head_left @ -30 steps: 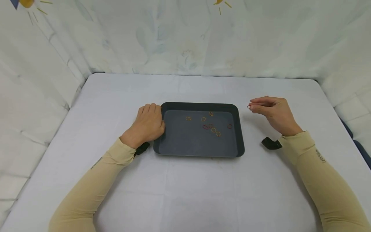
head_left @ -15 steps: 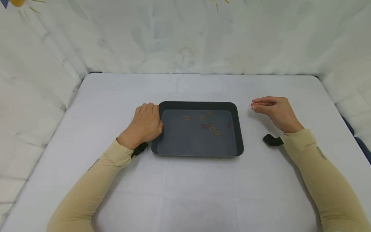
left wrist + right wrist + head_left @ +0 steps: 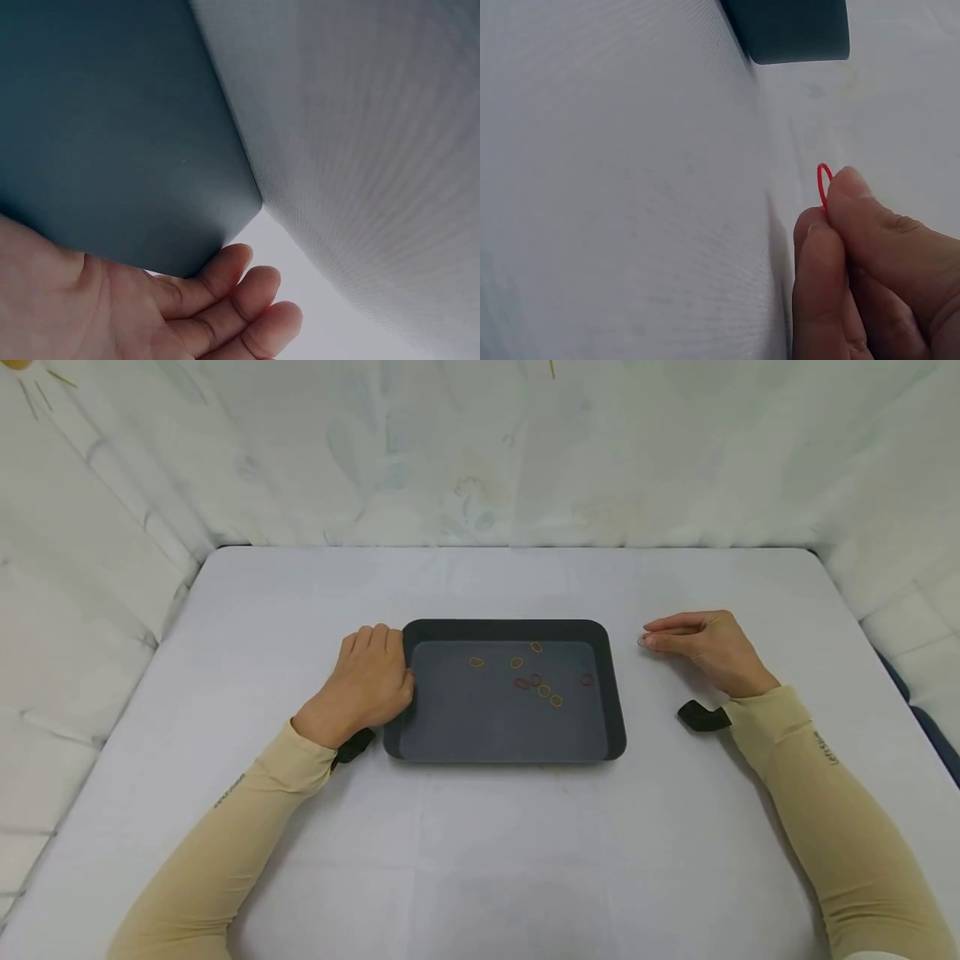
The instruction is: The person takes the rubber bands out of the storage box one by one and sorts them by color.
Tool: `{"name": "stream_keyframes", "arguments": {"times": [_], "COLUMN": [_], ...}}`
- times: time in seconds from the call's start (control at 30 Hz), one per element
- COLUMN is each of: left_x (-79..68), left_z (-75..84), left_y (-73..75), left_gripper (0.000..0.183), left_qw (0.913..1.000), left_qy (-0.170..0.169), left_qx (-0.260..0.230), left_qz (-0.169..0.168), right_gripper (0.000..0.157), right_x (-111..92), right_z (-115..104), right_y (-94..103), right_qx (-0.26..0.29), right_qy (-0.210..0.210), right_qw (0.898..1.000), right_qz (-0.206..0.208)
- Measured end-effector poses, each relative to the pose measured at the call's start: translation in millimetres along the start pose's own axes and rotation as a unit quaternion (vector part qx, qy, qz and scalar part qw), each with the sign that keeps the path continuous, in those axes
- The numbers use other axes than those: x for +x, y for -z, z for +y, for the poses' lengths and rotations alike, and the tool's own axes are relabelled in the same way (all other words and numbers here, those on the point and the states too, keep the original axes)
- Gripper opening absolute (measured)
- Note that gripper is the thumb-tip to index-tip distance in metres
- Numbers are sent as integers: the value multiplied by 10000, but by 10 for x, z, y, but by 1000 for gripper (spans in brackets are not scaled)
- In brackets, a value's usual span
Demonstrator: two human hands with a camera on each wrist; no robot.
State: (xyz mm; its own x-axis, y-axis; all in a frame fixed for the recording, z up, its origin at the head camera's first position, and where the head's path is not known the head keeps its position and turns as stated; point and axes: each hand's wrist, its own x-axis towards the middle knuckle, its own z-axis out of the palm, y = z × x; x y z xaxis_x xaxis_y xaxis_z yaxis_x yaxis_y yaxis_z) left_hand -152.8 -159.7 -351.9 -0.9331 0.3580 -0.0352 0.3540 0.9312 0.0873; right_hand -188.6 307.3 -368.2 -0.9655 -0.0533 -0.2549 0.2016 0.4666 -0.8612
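In the head view a dark grey rectangular tray [image 3: 495, 727] lies on the white-covered table. My left hand [image 3: 369, 681] grips its left side near the far corner. From the left wrist, the fingers [image 3: 259, 292] curl by the corner of the tray's outer wall [image 3: 135, 135]. To the right of the tray, apart from it, my right hand [image 3: 705, 643] pinches a small red rubber band [image 3: 822, 180] between thumb and fingertips, close above the cloth. Several yellow rubber bands [image 3: 476, 662] and a few red rubber bands [image 3: 587, 680] lie scattered inside the tray.
A white cloth [image 3: 510, 860] covers the table, with pale curtains [image 3: 480, 452] behind and at both sides. Black wrist mounts [image 3: 703, 717] show below each wrist. Dark blue objects [image 3: 937, 743] are partly visible beyond the table's right edge.
My right hand has come down slightly, still pinching the red rubber band. My left hand keeps its grip on the tray. The head view has tilted and shifted a little.
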Motion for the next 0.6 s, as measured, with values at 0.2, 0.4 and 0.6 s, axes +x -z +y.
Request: {"name": "stream_keyframes", "arguments": {"times": [0.2,0.4,0.6], "left_x": [-6,-8,1], "left_z": [9,1,-3], "left_y": [13,4,-14], "left_gripper": [29,28,28], "left_qw": [10000,9999,9999], "left_qy": [-9,-16,-9], "left_qx": [28,11,2], "left_qz": [41,106,100], "right_gripper": [52,53,52], "right_x": [2,-25,-44], "right_z": [3,-58,-77], "right_y": [10,-2,-17], "right_qx": [-403,-805,-874], "right_qy": [5,19,90], "right_qw": [9992,9967,9961], "right_qz": [51,65,101]}}
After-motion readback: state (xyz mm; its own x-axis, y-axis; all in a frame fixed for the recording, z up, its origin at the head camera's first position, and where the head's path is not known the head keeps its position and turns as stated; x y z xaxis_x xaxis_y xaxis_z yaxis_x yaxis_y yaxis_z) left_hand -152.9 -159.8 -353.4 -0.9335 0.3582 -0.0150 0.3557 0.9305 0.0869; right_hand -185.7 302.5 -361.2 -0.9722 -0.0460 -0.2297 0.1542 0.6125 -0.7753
